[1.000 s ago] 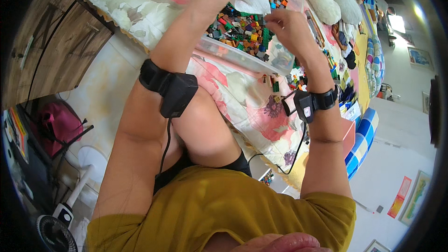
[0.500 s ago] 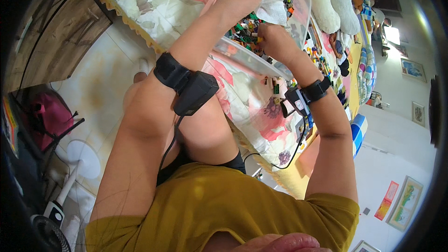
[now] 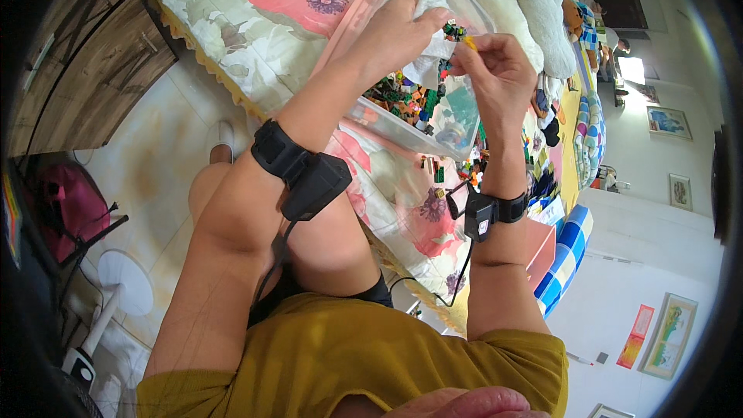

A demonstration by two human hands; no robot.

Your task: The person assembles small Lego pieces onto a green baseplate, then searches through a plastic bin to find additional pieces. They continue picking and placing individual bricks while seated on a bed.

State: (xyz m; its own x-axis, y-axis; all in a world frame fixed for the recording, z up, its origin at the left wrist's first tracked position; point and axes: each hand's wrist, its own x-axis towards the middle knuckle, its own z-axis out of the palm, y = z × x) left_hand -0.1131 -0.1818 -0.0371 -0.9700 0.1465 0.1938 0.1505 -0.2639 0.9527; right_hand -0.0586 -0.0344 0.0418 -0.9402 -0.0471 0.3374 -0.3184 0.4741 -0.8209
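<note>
My left hand [image 3: 400, 35] grips a crumpled white cloth [image 3: 423, 70] over a clear plastic box [image 3: 410, 136]. Small toy bricks [image 3: 402, 101] of many colours lie inside the box. Above its right side, my right hand [image 3: 499, 77] is closed in a pinch on a small yellow toy piece [image 3: 470, 42]. A dark green toy piece [image 3: 454, 30] shows between the cloth and the yellow one; whether the two pieces are joined I cannot tell.
The box stands on a flowered bedspread [image 3: 232, 27]. Loose bricks [image 3: 439, 174] lie near its front corner, and more lie to its right. White plush toys [image 3: 534, 8] rest behind it. A wooden cabinet [image 3: 85, 54] stands at the left.
My right hand has risen out of the bricks, now with the yellow piece in its fingertips. My left hand still holds the cloth, a little lower in the picture.
</note>
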